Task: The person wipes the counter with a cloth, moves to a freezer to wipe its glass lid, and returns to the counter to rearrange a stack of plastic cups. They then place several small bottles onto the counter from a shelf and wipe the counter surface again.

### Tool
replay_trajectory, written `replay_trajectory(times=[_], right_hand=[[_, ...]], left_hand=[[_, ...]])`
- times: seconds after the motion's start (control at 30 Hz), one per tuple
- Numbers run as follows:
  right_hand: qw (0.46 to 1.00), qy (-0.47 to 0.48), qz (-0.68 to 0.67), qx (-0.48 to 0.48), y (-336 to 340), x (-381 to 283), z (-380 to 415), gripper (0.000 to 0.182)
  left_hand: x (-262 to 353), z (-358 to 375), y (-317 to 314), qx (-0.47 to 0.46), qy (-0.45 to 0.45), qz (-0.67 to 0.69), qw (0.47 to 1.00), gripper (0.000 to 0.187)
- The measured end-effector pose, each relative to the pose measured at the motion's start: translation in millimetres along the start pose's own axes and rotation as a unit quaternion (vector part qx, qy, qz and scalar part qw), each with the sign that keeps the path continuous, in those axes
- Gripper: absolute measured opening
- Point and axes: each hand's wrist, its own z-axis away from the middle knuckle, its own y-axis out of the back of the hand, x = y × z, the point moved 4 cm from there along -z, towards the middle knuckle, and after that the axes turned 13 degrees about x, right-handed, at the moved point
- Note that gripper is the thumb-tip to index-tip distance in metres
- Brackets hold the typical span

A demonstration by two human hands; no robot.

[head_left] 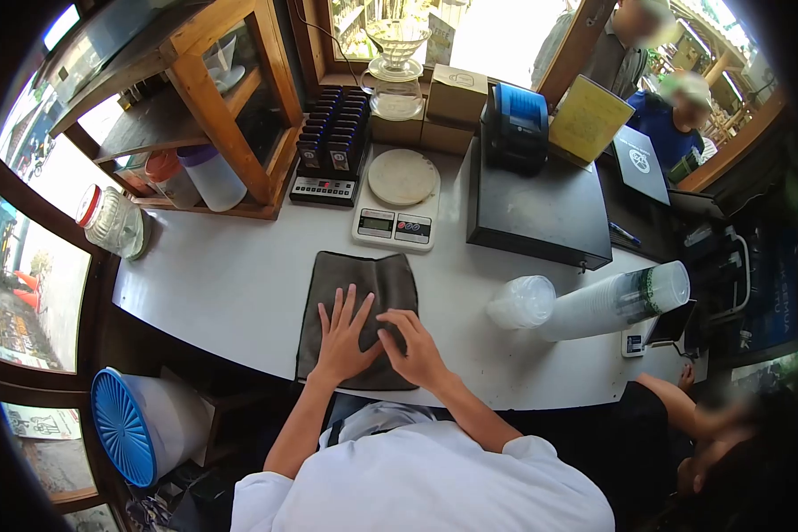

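A dark brown cloth (363,273) lies spread out on the white counter, close to its front edge. My left hand (342,341) rests on the cloth with fingers stretched and spread. Beside it, my right hand (410,348) is over the right half of the cloth, fingers apart and slightly bent, its thumb side close to the left hand. Neither hand holds anything. Just beyond the cloth stands a white kitchen scale (397,199) with a round pale platform.
Stacked plastic cups (594,306) and clear lids (521,302) lie right, before a black cash drawer (541,199). A pager rack (332,146), a glass dripper (397,49) and a wooden cabinet (266,97) line the back. A person (683,417) sits at the right; two others stand outside.
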Motion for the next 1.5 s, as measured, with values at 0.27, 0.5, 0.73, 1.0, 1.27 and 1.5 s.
replay_trajectory(times=[0.27,0.5,0.73,1.0,1.27,1.5], right_hand=[[0.936,0.107,0.326,-0.074,-22.4,40.9,21.1,0.068],[0.916,0.089,0.384,-0.066,-64.3,14.5,3.3,0.076],[0.976,0.163,0.098,-0.109,-161.4,-15.5,-25.4,0.056],[0.98,-0.027,0.157,0.118,-31.0,24.6,1.2,0.018],[0.964,0.005,0.221,0.145,-36.9,31.7,13.9,0.019],[0.961,-0.001,0.226,0.161,-38.0,34.4,16.5,0.019]], left_hand=[[-58.9,58.9,63.1,0.168,0.139,0.058,0.974,0.037],[-89.8,64.9,101.8,0.29,0.169,0.072,0.939,0.021],[-91.6,28.2,64.0,0.174,0.196,0.0,0.965,0.055],[-295.3,-12.4,144.1,0.152,0.267,-0.23,0.924,0.083],[-144.6,-0.5,61.0,-0.025,-0.159,-0.073,0.984,0.081],[-245.8,-43.0,95.2,0.125,0.083,-0.201,0.968,0.083]])
